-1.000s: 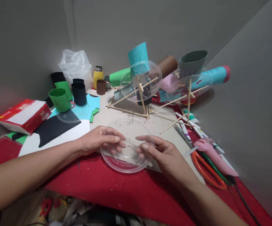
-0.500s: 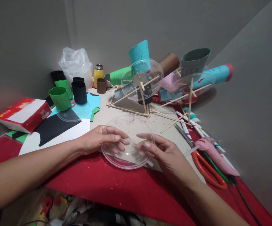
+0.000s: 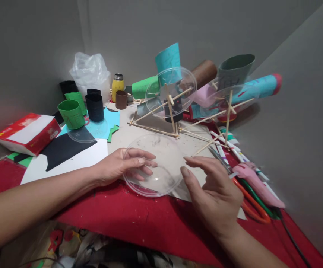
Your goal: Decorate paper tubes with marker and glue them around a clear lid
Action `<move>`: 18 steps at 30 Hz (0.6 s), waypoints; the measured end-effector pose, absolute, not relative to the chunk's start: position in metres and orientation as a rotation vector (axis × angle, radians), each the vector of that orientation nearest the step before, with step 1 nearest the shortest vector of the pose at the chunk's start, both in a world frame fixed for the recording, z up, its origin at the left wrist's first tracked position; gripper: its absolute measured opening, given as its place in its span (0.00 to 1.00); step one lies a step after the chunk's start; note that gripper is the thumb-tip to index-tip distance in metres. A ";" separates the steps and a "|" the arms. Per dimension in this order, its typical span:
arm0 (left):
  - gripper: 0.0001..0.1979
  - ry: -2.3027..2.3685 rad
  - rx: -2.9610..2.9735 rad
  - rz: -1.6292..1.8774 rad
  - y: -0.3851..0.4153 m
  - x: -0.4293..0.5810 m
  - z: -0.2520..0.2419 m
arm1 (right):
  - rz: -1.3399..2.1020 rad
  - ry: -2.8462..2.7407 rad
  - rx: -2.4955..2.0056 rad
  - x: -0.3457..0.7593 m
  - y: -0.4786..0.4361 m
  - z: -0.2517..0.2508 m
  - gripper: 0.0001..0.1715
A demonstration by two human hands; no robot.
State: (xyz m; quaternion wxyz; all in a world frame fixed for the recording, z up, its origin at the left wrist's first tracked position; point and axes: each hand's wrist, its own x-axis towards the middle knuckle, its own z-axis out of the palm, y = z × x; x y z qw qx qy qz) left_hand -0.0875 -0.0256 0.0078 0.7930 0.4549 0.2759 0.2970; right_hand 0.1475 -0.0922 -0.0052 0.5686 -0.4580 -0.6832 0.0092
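Observation:
A round clear plastic lid [image 3: 168, 186] is held tilted above the front of the table. My left hand [image 3: 132, 163] grips its left edge, with the thumb on the near side and the fingers showing through the plastic. Just right of the lid, my right hand [image 3: 213, 193] is raised with thumb and forefinger apart and nothing between them. Behind the lid stands a frame of wooden sticks [image 3: 152, 130] carrying a clear disc with coloured paper cups around it, among them a blue cup [image 3: 168, 61] and a green cup [image 3: 145, 88].
At right lie a pink glue gun [image 3: 257, 182], orange-handled scissors [image 3: 252, 210] and several markers. A second stick frame [image 3: 228, 119] stands behind them. At left are a red tissue box [image 3: 28, 132], green and black paper cups [image 3: 71, 115], and a plastic bag [image 3: 90, 74].
My right hand has come away from the lid and moved right, its thumb and forefinger now clear of it. My left hand keeps its hold on the lid with little movement.

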 end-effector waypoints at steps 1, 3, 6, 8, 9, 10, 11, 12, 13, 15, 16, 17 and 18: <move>0.19 0.590 0.973 0.638 -0.026 -0.087 0.008 | -0.040 -1.670 -1.051 0.147 -0.093 -0.006 0.17; 0.20 0.582 0.962 0.643 -0.027 -0.087 0.007 | -0.129 -1.789 -1.038 0.147 -0.093 -0.005 0.21; 0.22 0.567 0.939 0.647 -0.027 -0.087 0.005 | -0.237 -1.974 -1.040 0.145 -0.093 -0.004 0.20; 0.23 0.557 0.917 0.636 -0.027 -0.087 0.004 | -0.308 -2.079 -1.032 0.143 -0.092 -0.004 0.18; 0.23 0.553 0.906 0.633 -0.027 -0.086 0.004 | -0.341 -2.121 -1.029 0.142 -0.092 -0.005 0.18; 0.23 0.550 0.897 0.636 -0.027 -0.086 0.004 | -0.369 -2.155 -1.028 0.141 -0.092 -0.006 0.19; 0.23 0.546 0.889 0.644 -0.028 -0.086 0.005 | -0.392 -2.178 -1.025 0.140 -0.093 -0.006 0.19; 0.23 0.543 0.884 0.655 -0.027 -0.086 0.005 | -0.398 -2.191 -1.016 0.140 -0.093 -0.007 0.19; 0.22 0.541 0.880 0.667 -0.027 -0.086 0.005 | -0.380 -2.192 -1.000 0.139 -0.094 -0.007 0.18; 0.22 0.538 0.878 0.687 -0.027 -0.086 0.007 | -0.265 -2.144 -0.954 0.140 -0.097 -0.006 0.16; 0.21 0.537 0.879 0.694 -0.026 -0.086 0.007 | -0.180 -2.084 -0.942 0.140 -0.098 -0.005 0.16; 0.21 0.536 0.882 0.698 -0.026 -0.086 0.007 | -0.081 -1.992 -0.949 0.141 -0.099 -0.003 0.17; 0.21 0.535 0.884 0.700 -0.026 -0.086 0.008 | 0.026 -1.868 -0.979 0.142 -0.100 -0.002 0.18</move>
